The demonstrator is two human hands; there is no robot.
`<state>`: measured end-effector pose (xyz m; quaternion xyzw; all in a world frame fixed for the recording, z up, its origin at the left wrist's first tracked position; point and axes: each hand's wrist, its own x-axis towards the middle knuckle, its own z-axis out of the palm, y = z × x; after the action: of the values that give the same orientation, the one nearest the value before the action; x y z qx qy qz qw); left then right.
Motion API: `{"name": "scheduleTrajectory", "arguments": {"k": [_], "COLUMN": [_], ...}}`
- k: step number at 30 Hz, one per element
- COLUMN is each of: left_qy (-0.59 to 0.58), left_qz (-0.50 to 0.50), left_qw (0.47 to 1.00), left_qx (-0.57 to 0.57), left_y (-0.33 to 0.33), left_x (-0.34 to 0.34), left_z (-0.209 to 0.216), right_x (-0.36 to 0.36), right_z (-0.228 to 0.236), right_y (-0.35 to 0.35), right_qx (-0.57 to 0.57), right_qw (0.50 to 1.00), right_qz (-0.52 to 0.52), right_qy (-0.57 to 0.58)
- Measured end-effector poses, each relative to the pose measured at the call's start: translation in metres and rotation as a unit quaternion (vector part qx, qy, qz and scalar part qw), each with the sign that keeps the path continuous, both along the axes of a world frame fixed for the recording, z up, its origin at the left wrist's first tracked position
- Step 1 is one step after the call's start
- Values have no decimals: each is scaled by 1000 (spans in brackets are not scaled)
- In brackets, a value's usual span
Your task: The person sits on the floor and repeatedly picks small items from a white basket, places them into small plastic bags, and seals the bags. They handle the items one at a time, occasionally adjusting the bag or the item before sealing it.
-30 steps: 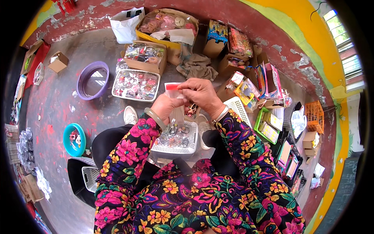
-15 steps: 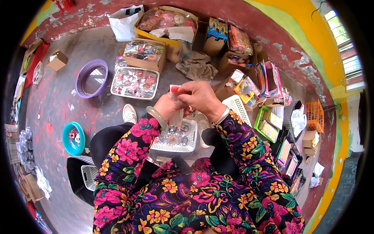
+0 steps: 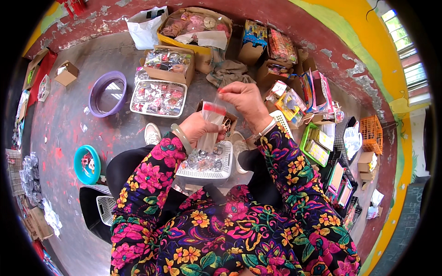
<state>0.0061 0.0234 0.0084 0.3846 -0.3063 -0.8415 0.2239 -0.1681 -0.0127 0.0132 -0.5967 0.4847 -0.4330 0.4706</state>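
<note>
We see the left hand (image 3: 197,125) near the middle of the frame, its thumb and fingers closed on a clear plastic bag (image 3: 208,143) that has a red band near its upper edge; the bag stands tilted, its lower end over a white basket (image 3: 202,174) of small wrapped pieces at the centre of the frame; just up and to the right, we see the right hand (image 3: 246,100) with thumb and fingers pinched narrowly on a small red piece (image 3: 223,91), and whether that piece joins the bag we cannot tell, as blurred clear film shows between the two; behind the hands we make out part of a small cardboard box (image 3: 233,120); in the upper left of the frame we find a white tray (image 3: 154,113) full of packaged items, with a purple basin (image 3: 94,95) to its left; at the left, lower down, sits a teal basin (image 3: 78,166); at the right of the frame we see a green basket (image 3: 315,159) and, farther right, an orange crate (image 3: 372,133).
</note>
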Motion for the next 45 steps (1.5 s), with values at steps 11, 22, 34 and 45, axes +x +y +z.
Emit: {"name": "scheduleTrajectory", "arguments": {"k": [11,22,34,45], "left_qy": [144,254,70,43], "left_qz": [217,337,198,156], "left_qw": [965,903,977,987], "left_qx": [12,-75,-23,-5], "left_y": [-17,-23,-20,-17], "left_x": [13,9,11,6], "left_z": [-24,-16,-10,-18], "right_x": [-36,19,-168,-269], "right_z": [26,2,4,-158], "right_y": [-12,21,42,127], "right_qx": [191,329,166,397], "right_qw": [967,919,961,858], "right_qz": [38,142,-154,-321], "right_qy": [-162,-163,159,59]}}
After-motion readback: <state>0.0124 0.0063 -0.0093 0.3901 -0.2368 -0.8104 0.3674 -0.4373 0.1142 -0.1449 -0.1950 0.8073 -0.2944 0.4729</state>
